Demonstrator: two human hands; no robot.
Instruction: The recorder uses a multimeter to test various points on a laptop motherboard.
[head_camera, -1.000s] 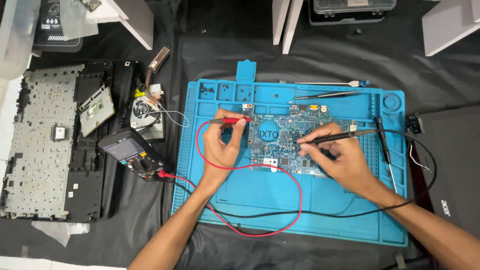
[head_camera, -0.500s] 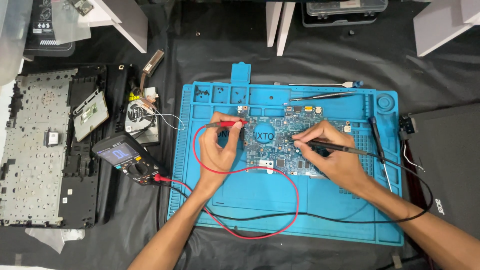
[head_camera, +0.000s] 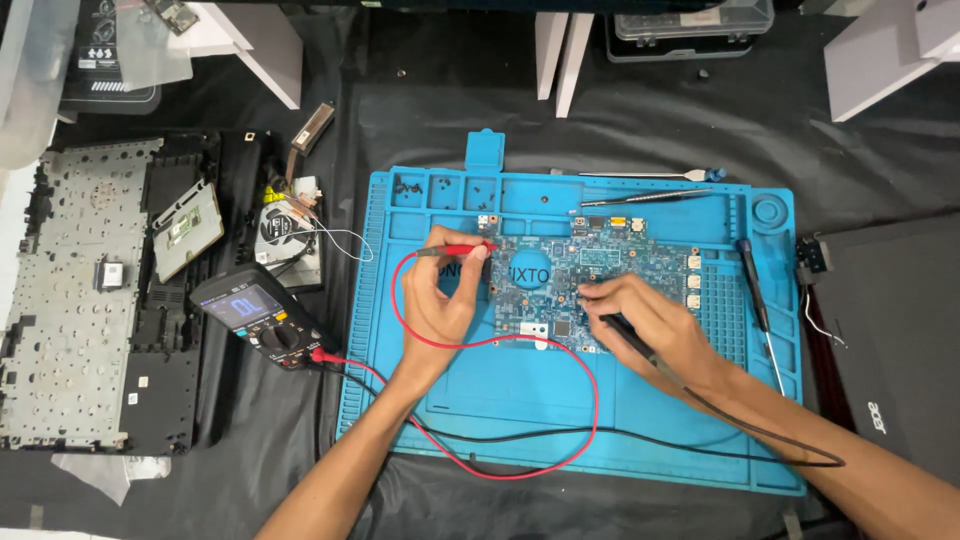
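Note:
A blue circuit board (head_camera: 600, 275) lies on a blue work mat (head_camera: 520, 400). My left hand (head_camera: 440, 295) pinches a red test probe (head_camera: 462, 250), its tip at the board's upper left corner. My right hand (head_camera: 645, 325) holds a black test probe (head_camera: 630, 335) with its tip down on the board's lower middle. Red and black leads loop across the mat to a dark multimeter (head_camera: 255, 315) at the left.
A stripped laptop base (head_camera: 90, 300) and a small fan (head_camera: 285, 225) lie left of the mat. A screwdriver (head_camera: 755, 300), tweezers (head_camera: 640, 198) and a thin tool (head_camera: 650, 176) rest on the mat's right and top. A dark laptop lid (head_camera: 890, 350) lies at right.
My right hand has moved left and down across the board with the black probe. My left hand keeps the red probe at the board's upper left. The view has shifted slightly.

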